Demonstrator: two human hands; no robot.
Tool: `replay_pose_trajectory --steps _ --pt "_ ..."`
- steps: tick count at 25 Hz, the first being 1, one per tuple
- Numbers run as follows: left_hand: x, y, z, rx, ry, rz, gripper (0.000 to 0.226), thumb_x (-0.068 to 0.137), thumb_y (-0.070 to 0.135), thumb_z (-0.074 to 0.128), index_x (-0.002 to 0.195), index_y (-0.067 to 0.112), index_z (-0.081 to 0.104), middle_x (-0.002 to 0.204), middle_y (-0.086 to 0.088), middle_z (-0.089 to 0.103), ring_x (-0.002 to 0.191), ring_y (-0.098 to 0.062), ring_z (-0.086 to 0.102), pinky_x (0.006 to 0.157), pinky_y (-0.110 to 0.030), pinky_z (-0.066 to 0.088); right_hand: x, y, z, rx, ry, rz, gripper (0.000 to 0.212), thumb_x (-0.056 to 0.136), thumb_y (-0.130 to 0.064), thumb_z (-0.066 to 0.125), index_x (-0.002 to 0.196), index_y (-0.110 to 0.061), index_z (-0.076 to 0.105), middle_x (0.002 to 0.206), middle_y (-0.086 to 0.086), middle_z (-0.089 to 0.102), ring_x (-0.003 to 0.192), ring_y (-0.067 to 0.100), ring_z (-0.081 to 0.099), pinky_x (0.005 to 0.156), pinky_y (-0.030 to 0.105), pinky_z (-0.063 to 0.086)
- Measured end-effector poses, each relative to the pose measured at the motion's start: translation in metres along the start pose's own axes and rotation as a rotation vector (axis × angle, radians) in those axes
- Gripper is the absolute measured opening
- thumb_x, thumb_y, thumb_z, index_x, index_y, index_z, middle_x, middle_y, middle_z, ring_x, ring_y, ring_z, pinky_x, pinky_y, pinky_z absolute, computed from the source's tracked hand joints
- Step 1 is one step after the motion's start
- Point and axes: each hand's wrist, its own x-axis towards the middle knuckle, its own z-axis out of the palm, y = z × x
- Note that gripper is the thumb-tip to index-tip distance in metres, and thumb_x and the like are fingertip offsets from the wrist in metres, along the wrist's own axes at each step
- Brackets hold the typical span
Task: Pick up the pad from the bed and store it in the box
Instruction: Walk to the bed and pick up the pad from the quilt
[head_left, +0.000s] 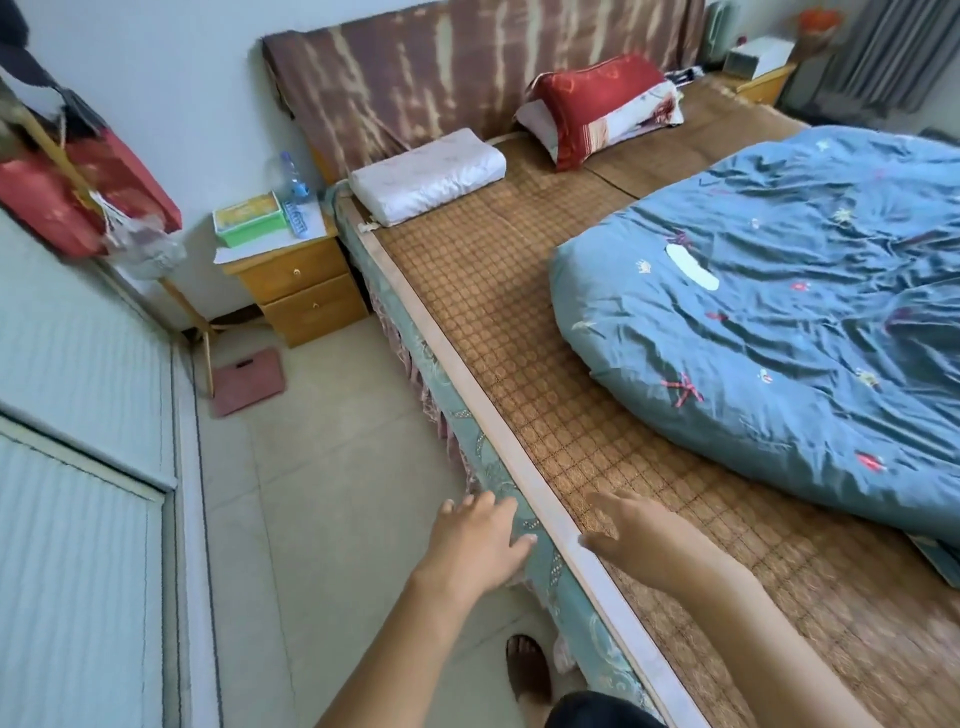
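Two open, empty hands are held out over the near edge of a bed, the left hand by the bed skirt, the right hand above the woven mat. The pad, a slim white strip, is seen lying on the blue quilt, well apart from both hands. The reach appears only begun; a long stretch across the quilt is called for next. A green box sits on the nightstand; its lettering cannot be read.
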Motion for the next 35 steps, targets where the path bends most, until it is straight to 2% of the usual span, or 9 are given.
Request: replay_pose_trajectory --steps 9,13,16,19,21,25,28,32,35 --pt "0.172 -0.071 -0.107 0.078 -0.004 0.179 0.048 0.092 0.048 0.039 0.125 0.014 0.048 0.127 -0.012 0.055 0.12 -0.029 0.049 0.102 -0.043 0.035 0.152 -0.037 -0.085 0.09 0.064 0.172 0.052 0.089 -0.045 0.052 0.136 -0.028 0.037 0.128 0.002 0.051 0.108 0.021 0.057 0.094 0.04 0.051" --pt "0.259 -0.107 -0.148 0.15 -0.042 0.316 0.051 0.092 0.049 0.038 0.129 0.016 0.045 0.13 -0.01 0.053 0.122 -0.028 0.046 0.104 -0.045 0.035 0.226 -0.056 -0.108 0.192 0.138 0.298 0.057 0.089 -0.048 0.051 0.14 -0.032 0.031 0.13 0.001 0.048 0.105 0.02 0.057 0.089 0.038 0.052" --pt "0.325 -0.131 -0.185 0.239 -0.059 0.442 0.049 0.092 0.05 0.038 0.128 0.016 0.046 0.128 -0.01 0.054 0.121 -0.028 0.047 0.104 -0.045 0.034 0.275 -0.074 -0.129 0.287 0.189 0.406 0.06 0.088 -0.05 0.051 0.142 -0.033 0.029 0.133 -0.002 0.046 0.107 0.018 0.056 0.091 0.036 0.05" --pt "0.382 -0.132 -0.215 0.318 -0.079 0.575 0.049 0.093 0.049 0.037 0.129 0.017 0.045 0.129 -0.009 0.054 0.12 -0.027 0.048 0.105 -0.044 0.034 0.308 -0.077 -0.147 0.379 0.249 0.519 0.059 0.089 -0.05 0.049 0.141 -0.033 0.028 0.134 -0.003 0.045 0.091 0.017 0.063 0.077 0.031 0.054" --pt "0.417 -0.123 -0.229 0.345 -0.075 0.65 0.05 0.093 0.049 0.038 0.13 0.017 0.046 0.129 -0.008 0.055 0.12 -0.027 0.048 0.105 -0.044 0.034 0.326 -0.071 -0.157 0.403 0.27 0.588 0.059 0.089 -0.05 0.048 0.142 -0.034 0.027 0.136 -0.002 0.044 0.1 0.02 0.061 0.079 0.031 0.052" --pt "0.489 -0.084 -0.246 0.411 -0.112 0.749 0.051 0.093 0.049 0.038 0.131 0.016 0.045 0.13 -0.009 0.054 0.122 -0.027 0.048 0.105 -0.044 0.035 0.36 -0.033 -0.18 0.435 0.313 0.656 0.055 0.089 -0.049 0.049 0.139 -0.033 0.031 0.134 0.001 0.048 0.119 0.022 0.05 0.097 0.037 0.047" --pt "0.542 -0.049 -0.247 0.446 -0.107 0.802 0.052 0.092 0.05 0.039 0.131 0.015 0.045 0.129 -0.008 0.055 0.12 -0.028 0.05 0.105 -0.043 0.036 0.387 0.009 -0.196 0.474 0.334 0.675 0.055 0.09 -0.049 0.047 0.14 -0.034 0.029 0.137 0.001 0.047 0.124 0.021 0.047 0.099 0.036 0.045" --pt "0.663 0.033 -0.228 0.47 -0.086 0.87 0.053 0.091 0.05 0.039 0.13 0.015 0.043 0.126 -0.01 0.054 0.12 -0.029 0.048 0.102 -0.042 0.035 0.457 0.114 -0.22 0.488 0.379 0.719 0.057 0.092 -0.046 0.045 0.144 -0.03 0.026 0.139 -0.001 0.044 0.125 0.021 0.045 0.098 0.035 0.043" --pt "0.763 0.095 -0.185 0.461 -0.025 0.901 0.062 0.092 0.051 0.036 0.144 0.018 0.025 0.148 -0.014 0.033 0.138 -0.028 0.029 0.113 -0.045 0.021 0.521 0.207 -0.227 0.493 0.424 0.766 0.055 0.094 -0.04 0.045 0.144 -0.029 0.026 0.145 -0.002 0.039 0.132 0.02 0.038 0.103 0.037 0.039"
